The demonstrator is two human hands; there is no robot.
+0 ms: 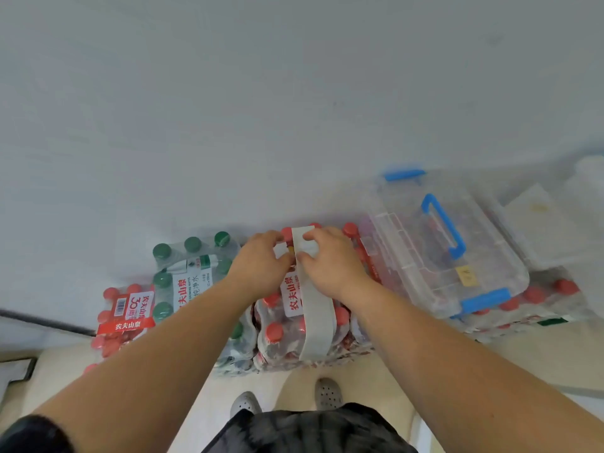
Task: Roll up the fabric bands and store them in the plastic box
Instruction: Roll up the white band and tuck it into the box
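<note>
Head view, single entry.

- Band: pale grey fabric strip, laid flat lengthwise over a red-cap bottle pack. Its near end hangs over the pack's front edge and its far end is at the hands.
- Right hand: thumb and fingers pinch the band's far end, which looks folded over on itself.
- Left hand: fingers curled against the same end from the other side, apparently pinching it too.
- Box: clear plastic with blue handle and latches, lid on, resting on bottle packs just right of the hands.
- Green-cap pack: left of the hands.

Step, as judged: rolling has only begun, since nearly the whole strip lies unrolled.

Next move calls for turning the end toward the body, keeping the edges aligned and the roll tight. The box must also be opened before storing.
</note>
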